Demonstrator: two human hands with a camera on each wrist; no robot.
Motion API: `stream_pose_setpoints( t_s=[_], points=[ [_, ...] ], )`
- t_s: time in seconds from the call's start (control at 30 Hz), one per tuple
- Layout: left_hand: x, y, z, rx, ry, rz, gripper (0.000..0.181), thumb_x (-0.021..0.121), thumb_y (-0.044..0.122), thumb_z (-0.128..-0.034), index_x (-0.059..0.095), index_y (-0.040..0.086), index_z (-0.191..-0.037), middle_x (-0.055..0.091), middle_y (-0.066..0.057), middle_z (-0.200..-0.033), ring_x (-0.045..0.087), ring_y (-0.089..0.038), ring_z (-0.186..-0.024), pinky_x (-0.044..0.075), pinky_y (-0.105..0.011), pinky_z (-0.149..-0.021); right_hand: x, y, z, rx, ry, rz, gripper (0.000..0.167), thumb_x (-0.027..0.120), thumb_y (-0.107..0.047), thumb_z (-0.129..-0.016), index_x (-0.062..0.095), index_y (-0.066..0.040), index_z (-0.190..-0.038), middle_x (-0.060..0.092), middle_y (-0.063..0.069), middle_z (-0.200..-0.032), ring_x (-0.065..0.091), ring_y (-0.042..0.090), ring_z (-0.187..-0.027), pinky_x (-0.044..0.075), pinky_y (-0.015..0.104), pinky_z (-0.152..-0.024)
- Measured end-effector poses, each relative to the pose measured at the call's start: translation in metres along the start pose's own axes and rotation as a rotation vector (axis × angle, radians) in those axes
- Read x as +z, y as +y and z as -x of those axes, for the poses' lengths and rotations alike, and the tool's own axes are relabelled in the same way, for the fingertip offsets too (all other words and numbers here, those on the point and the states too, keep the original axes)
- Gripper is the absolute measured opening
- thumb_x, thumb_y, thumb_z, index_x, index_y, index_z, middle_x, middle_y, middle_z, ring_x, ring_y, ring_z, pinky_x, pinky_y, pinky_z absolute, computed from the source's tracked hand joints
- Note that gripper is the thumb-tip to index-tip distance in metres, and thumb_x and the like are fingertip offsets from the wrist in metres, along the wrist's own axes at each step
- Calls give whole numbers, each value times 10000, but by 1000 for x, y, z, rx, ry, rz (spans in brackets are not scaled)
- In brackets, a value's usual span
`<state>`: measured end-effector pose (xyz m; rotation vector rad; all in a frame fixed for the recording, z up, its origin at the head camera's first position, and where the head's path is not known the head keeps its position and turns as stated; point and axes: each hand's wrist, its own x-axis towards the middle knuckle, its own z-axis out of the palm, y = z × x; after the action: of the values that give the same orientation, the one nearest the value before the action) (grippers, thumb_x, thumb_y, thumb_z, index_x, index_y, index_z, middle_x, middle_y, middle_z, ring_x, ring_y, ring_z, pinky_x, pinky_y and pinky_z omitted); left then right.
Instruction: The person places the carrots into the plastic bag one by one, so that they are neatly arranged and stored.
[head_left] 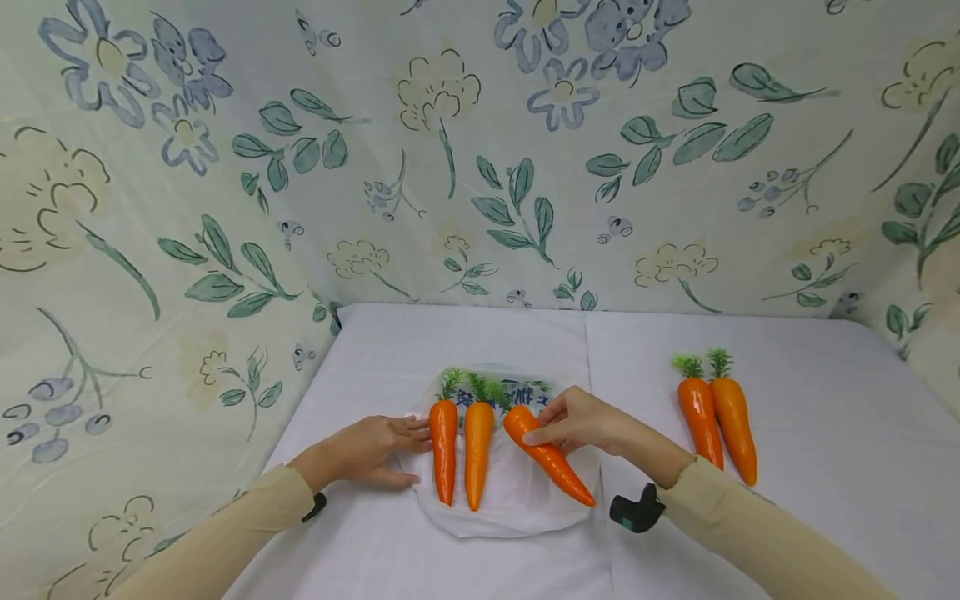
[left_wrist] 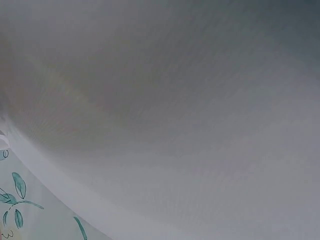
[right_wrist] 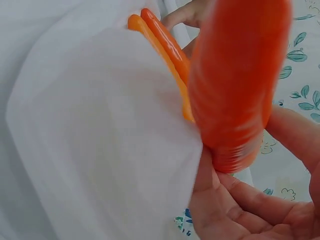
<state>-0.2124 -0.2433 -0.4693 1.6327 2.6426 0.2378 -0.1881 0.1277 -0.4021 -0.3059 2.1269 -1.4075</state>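
My right hand (head_left: 588, 421) pinches an orange toy carrot (head_left: 558, 467) between thumb and fingers, slanted with its tip toward the lower right, above a white plastic bag (head_left: 517, 521). The right wrist view shows this carrot (right_wrist: 240, 85) large and close. On the bag lie a redder carrot (head_left: 444, 454) and a lighter orange carrot (head_left: 477, 458), side by side, green tops away from me. My left hand (head_left: 371, 450) rests at the bag's left edge, fingers extended, fingertips beside the redder carrot; whether they touch it I cannot tell. The left wrist view shows mostly white cloth.
Two more carrots (head_left: 731, 417) with green tops lie together on the right side of the white-covered table (head_left: 840, 467). Printed lettering (head_left: 517, 392) shows on the bag's far part. A flowered curtain (head_left: 450, 208) hangs behind the table and along its left.
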Motion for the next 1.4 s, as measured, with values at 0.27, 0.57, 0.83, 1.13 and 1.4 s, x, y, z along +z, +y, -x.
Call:
stream_pose_setpoints(
  t_s=[0.27,0.57,0.83,1.13,1.4],
  points=[
    [0,1,0,-1,-9,4,547,627,510,-940,671,110,-1310,589,-56,-1385,557,-248,-1280,482,-413,-1022,5,5,-9,20,37,15,296,800,-175,-855,729,89,-968,711,94,-813,699,209,-689,615,352,-676],
    [0,2,1,-4,-12,-2,554,621,517,-941,669,109,-1313,591,-62,-1383,566,-263,-1270,491,-420,-1011,13,8,-19,56,108,33,285,816,-180,-838,740,78,-933,717,88,-777,712,223,-674,613,344,-651],
    [2,1,2,-11,-14,0,565,607,537,-943,664,123,-1324,581,-48,-1394,556,-260,-1280,488,-423,-1015,22,10,-28,99,172,68,289,830,-197,-824,748,62,-922,721,96,-752,719,224,-678,611,344,-630],
    [3,-1,1,12,10,-10,565,614,530,-941,665,113,-1319,589,-65,-1385,567,-262,-1268,496,-420,-1006,30,10,-36,115,241,109,299,870,-229,-778,757,36,-855,699,75,-679,699,199,-613,602,320,-595],
    [-1,1,0,2,2,-2,552,628,510,-938,665,113,-1320,584,-63,-1391,559,-246,-1278,481,-411,-1022,37,9,-40,126,262,127,281,879,-237,-768,759,17,-778,686,77,-627,693,221,-577,595,328,-558]
  ],
)
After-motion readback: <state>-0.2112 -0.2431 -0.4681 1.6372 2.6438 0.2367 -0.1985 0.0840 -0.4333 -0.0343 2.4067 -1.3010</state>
